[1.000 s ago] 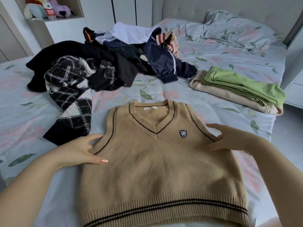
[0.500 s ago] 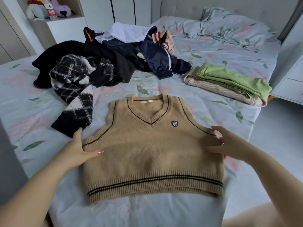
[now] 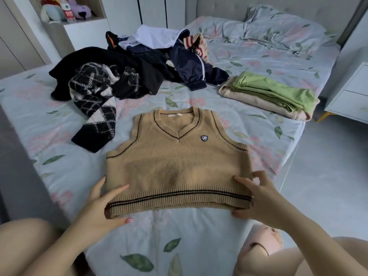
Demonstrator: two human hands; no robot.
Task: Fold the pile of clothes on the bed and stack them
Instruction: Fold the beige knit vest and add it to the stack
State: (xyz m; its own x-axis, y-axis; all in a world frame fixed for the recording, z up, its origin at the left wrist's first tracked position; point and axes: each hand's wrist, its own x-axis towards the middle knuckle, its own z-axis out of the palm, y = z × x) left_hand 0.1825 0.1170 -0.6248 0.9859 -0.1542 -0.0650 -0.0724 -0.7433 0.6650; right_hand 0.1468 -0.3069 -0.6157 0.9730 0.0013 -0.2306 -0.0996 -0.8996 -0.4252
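Tan knit vest [image 3: 179,166] is lying face up, pretty flat, near the foot of the floral-sheeted bed [image 3: 59,126], with the V-neck pointing toward the headboard. Left hand [image 3: 101,206] has the bottom-left hem corner pinched, fingers curled over the ribbing. Right hand [image 3: 258,200] does the same at the bottom-right corner, digits clamped above and below the striped hem, which is lifted a bit off the sheet. For writing: there's a little cream neck label [image 3: 175,115] sewn inside the collar, but the print is too small to read. The dark shield crest [image 3: 205,138] on the chest has some white design that I can't make out either. Behind the vest sits the unfolded pile [image 3: 139,62], with a black-and-white argyle sweater [image 3: 93,108] spilling out of it toward the vest and a navy jacket [image 3: 191,66] with a white stripe. Off to the right, well apart from the pile, a folded green garment [image 3: 274,92] lies on top of a folded beige knit [image 3: 254,100]. The bottle [image 3: 68,12] on the shelf has a red label, unreadable.
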